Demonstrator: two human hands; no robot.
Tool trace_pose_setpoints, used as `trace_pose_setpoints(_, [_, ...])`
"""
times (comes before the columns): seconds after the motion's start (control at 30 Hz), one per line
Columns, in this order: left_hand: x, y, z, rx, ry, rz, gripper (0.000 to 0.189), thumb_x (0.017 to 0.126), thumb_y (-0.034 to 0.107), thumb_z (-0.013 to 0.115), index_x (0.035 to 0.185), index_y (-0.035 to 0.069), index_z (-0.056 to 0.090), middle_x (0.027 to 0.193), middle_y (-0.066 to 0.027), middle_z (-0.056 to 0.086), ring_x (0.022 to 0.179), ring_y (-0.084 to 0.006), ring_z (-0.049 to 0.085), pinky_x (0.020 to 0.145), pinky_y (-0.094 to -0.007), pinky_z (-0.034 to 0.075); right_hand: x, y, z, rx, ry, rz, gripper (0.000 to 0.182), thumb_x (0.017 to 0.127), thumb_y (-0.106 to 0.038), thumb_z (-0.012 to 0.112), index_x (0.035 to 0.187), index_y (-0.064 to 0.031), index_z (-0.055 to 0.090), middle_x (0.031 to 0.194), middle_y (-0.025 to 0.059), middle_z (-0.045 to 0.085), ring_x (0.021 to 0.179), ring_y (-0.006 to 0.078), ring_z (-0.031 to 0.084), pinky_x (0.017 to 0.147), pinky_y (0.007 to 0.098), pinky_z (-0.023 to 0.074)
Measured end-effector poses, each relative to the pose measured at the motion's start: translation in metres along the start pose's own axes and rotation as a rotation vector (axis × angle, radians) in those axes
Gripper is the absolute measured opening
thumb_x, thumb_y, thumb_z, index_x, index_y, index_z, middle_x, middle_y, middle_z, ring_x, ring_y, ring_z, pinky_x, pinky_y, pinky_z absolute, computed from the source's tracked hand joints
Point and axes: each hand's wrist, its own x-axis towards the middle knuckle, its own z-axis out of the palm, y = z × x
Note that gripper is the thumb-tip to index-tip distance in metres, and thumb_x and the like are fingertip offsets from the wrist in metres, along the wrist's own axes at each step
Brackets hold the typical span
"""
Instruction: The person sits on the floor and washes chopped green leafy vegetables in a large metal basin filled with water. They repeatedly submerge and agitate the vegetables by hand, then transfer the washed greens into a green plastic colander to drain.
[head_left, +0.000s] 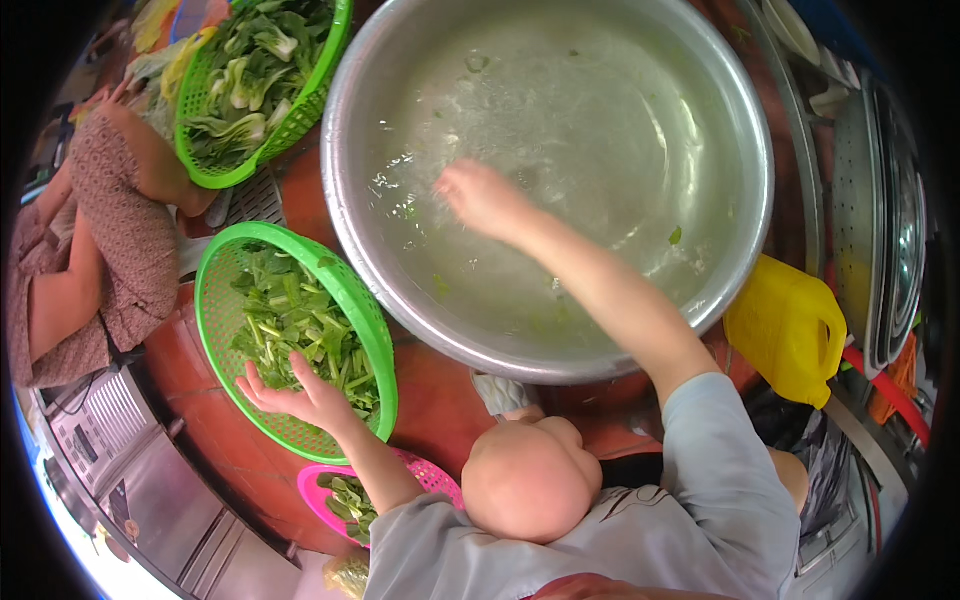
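Note:
A wide metal basin (352, 247) of slightly cloudy water stands before me, with a small green leaf (676, 235) and other scraps in it. My right hand (484, 196) is over the water at the basin's left half, fingers curled and blurred; whether anything is in them I cannot tell. At the lower left, a green plastic colander (386, 360) leans toward the basin and holds cut leafy greens (300, 315). Palm up with fingers spread, my left hand (304, 394) is empty above the near part of that colander.
Another green basket (217, 180) holds bok choy (255, 82). A pink basket (309, 480) with leaves sits beside my left forearm. A seated person (124, 195) is at the left. A yellow plastic jug (784, 330) touches or nearly touches the basin's right side. Metal trays (855, 217) stand farther right.

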Motion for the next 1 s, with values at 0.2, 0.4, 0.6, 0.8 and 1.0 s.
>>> trace_pose_setpoints(0.2, [-0.008, 0.017, 0.018, -0.088, -0.045, 0.012, 0.052, 0.080, 0.021, 0.060, 0.123, 0.000, 0.039, 0.134, -0.0205, 0.027, 0.127, -0.0329, 0.023, 0.103, -0.0471, 0.017, -0.063, -0.042, 0.048, 0.035, -0.245, -0.089, 0.017, 0.084, -0.020, 0.048, 0.090, -0.0039, 0.052, 0.093, 0.0141, 0.051, 0.086, 0.0312, 0.053, 0.075, 0.0410, 0.0450])
trace_pose_setpoints(0.4, [-0.014, 0.037, 0.025, -0.170, -0.116, 0.036, 0.047, 0.082, 0.020, 0.058, 0.121, 0.000, 0.042, 0.133, -0.0198, 0.029, 0.126, -0.0323, 0.025, 0.103, -0.0459, 0.019, -0.144, -0.041, 0.035, 0.135, -0.218, -0.056, 0.012, 0.079, -0.011, 0.051, 0.089, -0.0027, 0.050, 0.087, 0.0142, 0.049, 0.084, 0.0328, 0.051, 0.073, 0.0404, 0.0437])
trace_pose_setpoints(0.6, [-0.015, 0.035, 0.022, -0.230, -0.159, -0.054, 0.043, 0.083, 0.016, 0.055, 0.120, 0.001, 0.042, 0.131, -0.0163, 0.034, 0.125, -0.0283, 0.028, 0.103, -0.0442, 0.020, -0.209, 0.011, -0.040, 0.031, -0.519, 0.133, 0.007, 0.065, -0.003, 0.056, 0.072, -0.0018, 0.056, 0.079, 0.0166, 0.054, 0.077, 0.0337, 0.054, 0.068, 0.0406, 0.0437])
trace_pose_setpoints(0.8, [-0.025, 0.039, 0.022, -0.354, -0.191, -0.123, 0.040, 0.083, 0.013, 0.053, 0.119, 0.002, 0.041, 0.131, -0.0153, 0.035, 0.123, -0.0269, 0.031, 0.103, -0.0442, 0.021, -0.202, 0.019, -0.106, -0.349, -0.868, 0.328, 0.007, 0.063, -0.004, 0.057, 0.070, -0.0041, 0.057, 0.075, 0.0139, 0.057, 0.079, 0.0325, 0.055, 0.066, 0.0413, 0.0437])
trace_pose_setpoints(1.0, [-0.032, 0.029, 0.019, -0.412, -0.208, -0.026, 0.040, 0.080, 0.007, 0.054, 0.117, 0.002, 0.040, 0.128, -0.0181, 0.037, 0.122, -0.0308, 0.032, 0.102, -0.0445, 0.021, -0.221, 0.038, -0.128, -0.293, -0.679, 0.256, 0.012, 0.063, -0.004, 0.058, 0.074, -0.0088, 0.058, 0.075, 0.0125, 0.057, 0.078, 0.0310, 0.056, 0.064, 0.0419, 0.0432])
